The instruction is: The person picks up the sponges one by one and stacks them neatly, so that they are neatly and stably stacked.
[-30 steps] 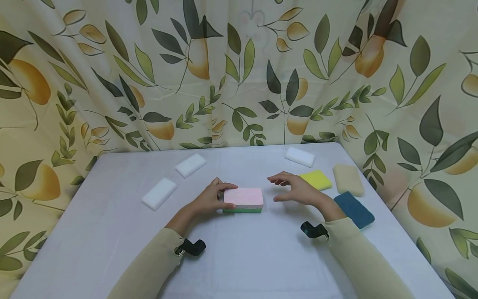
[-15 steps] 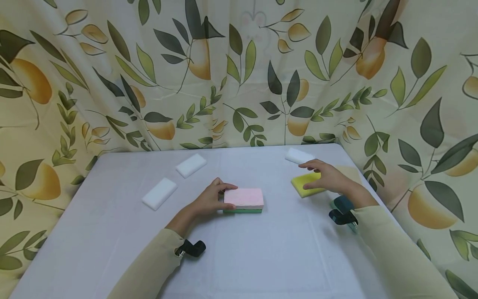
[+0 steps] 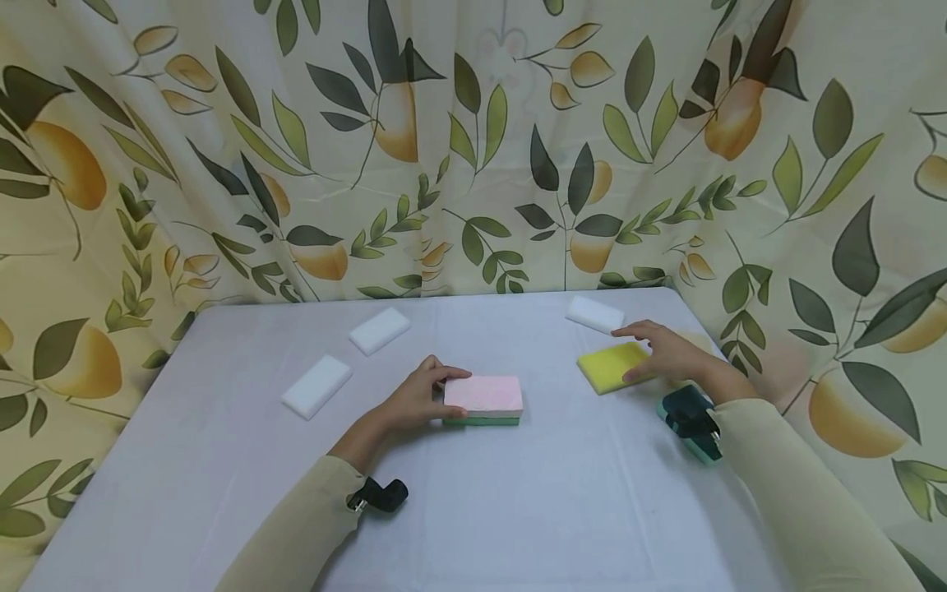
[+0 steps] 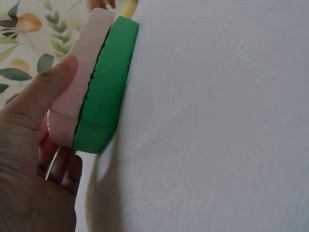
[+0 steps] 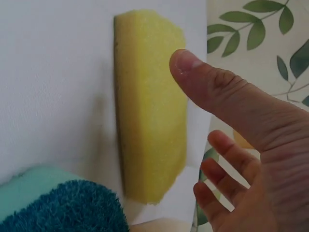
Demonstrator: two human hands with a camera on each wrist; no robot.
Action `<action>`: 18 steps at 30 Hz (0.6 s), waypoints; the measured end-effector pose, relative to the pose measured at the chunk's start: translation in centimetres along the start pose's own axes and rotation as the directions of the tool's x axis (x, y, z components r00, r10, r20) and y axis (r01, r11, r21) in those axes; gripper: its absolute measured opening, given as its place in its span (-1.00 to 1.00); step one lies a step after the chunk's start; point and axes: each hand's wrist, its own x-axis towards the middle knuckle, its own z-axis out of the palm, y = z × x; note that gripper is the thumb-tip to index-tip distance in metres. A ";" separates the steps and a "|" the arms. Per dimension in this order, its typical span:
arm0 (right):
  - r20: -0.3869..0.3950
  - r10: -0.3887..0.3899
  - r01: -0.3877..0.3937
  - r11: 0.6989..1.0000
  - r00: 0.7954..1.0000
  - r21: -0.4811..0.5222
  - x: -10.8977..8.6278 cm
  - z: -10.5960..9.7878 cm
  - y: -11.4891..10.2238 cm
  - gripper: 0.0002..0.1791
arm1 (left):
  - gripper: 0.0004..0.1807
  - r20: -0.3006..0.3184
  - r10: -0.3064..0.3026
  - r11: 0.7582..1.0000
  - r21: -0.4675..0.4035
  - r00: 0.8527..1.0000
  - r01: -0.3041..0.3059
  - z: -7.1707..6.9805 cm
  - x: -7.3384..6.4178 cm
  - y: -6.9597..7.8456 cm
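Note:
Near the table's middle, my left hand (image 3: 422,396) grips the left end of a pink sponge (image 3: 483,395), which lies flat on a green sponge (image 3: 488,422). In the left wrist view the thumb lies along the pink sponge (image 4: 84,79), and the green block (image 4: 106,82) lies against it. My right hand (image 3: 669,355) hovers with spread fingers at the right side of a yellow sponge (image 3: 608,367). Its thumb overlaps the edge of the yellow sponge (image 5: 154,106) in the right wrist view, with the other fingers apart from it.
Two white sponges (image 3: 316,386) lie at the left, and another white sponge (image 3: 594,314) at the back right. A blue scrubbing sponge (image 5: 67,208) with a mint-green side lies under the right wrist camera. A beige pad (image 3: 699,339) is mostly hidden behind the right hand. A patterned curtain (image 3: 473,247) hangs behind.
My right hand has moved right, away from the pink sponge to the yellow one, uncovering the yellow sponge's left part. The left hand keeps its grip in place.

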 end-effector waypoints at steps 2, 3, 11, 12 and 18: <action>0.010 0.000 0.000 1.000 1.000 -0.020 0.1 0.1 0.3 -0.05 | -0.28 -0.001 0.008 1.000 -0.003 1.000 -0.008 0.0 0.0 0.0; 0.013 -0.001 0.002 1.000 1.000 -0.025 0.2 0.1 0.4 -0.04 | -0.28 -0.001 0.011 1.000 -0.005 1.000 -0.011 0.0 0.0 0.0; 0.074 0.047 -0.044 0.998 0.996 -0.048 1.1 0.5 1.6 0.06 | -0.27 0.002 0.006 1.000 -0.009 1.000 -0.006 0.0 0.0 0.0; 0.079 0.053 -0.049 0.998 0.995 -0.049 1.2 0.5 1.6 0.05 | -0.27 0.002 0.004 1.000 -0.009 1.000 -0.004 0.0 0.0 -0.1; 0.098 0.074 -0.069 0.996 0.992 -0.060 1.5 0.6 1.7 0.03 | -0.28 0.003 0.013 1.000 -0.006 1.000 -0.013 0.0 0.1 -0.2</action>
